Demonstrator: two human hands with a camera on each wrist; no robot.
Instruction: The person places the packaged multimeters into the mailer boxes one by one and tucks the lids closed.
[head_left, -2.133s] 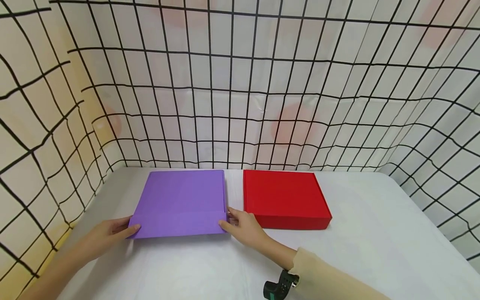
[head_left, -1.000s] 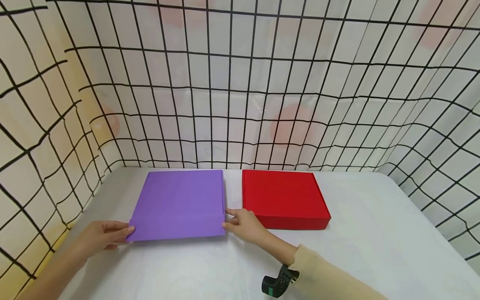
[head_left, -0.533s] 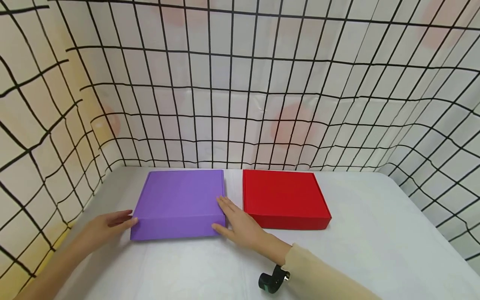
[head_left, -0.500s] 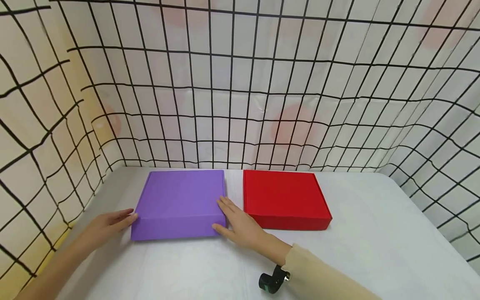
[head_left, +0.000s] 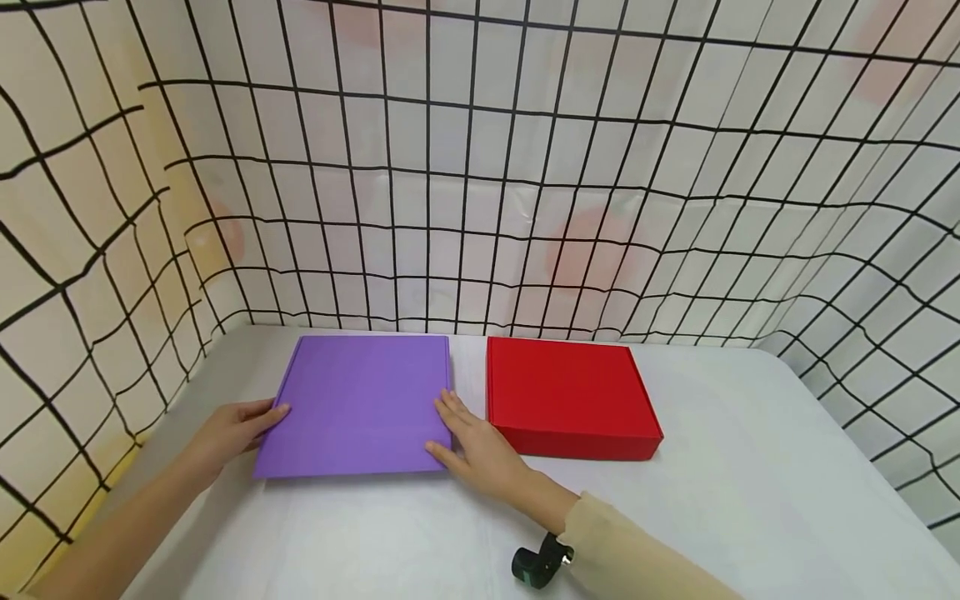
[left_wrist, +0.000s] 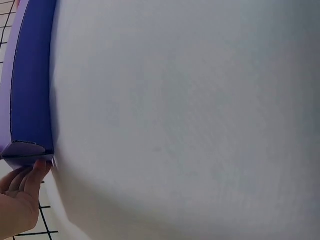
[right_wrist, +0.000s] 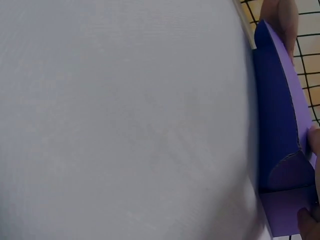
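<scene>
A purple cardboard box (head_left: 367, 383) lies on the left half of the table, its front flap (head_left: 345, 454) tilted outward. At its left side, my left hand (head_left: 228, 433) rests with the thumb on the lid's edge and the fingers against the side wall. My right hand (head_left: 487, 454) lies over the front right corner, fingers fairly straight on the lid's right edge, thumb on the flap. Both wrist views show the shaded flap (left_wrist: 32, 75) from below with its rough cut edge; the right hand is partly cut off in the right wrist view.
A red closed box (head_left: 570, 387) stands just right of the purple one, a narrow gap between them. White cloth covers the table (head_left: 750, 467). Black wire grid (head_left: 465, 175) walls in the back and both sides. A dark band (head_left: 540, 562) hangs by the right sleeve.
The front flap was lifted, then folded down half a second ago, and now tilts outward again. My left hand has moved from the front corner farther back along the side.
</scene>
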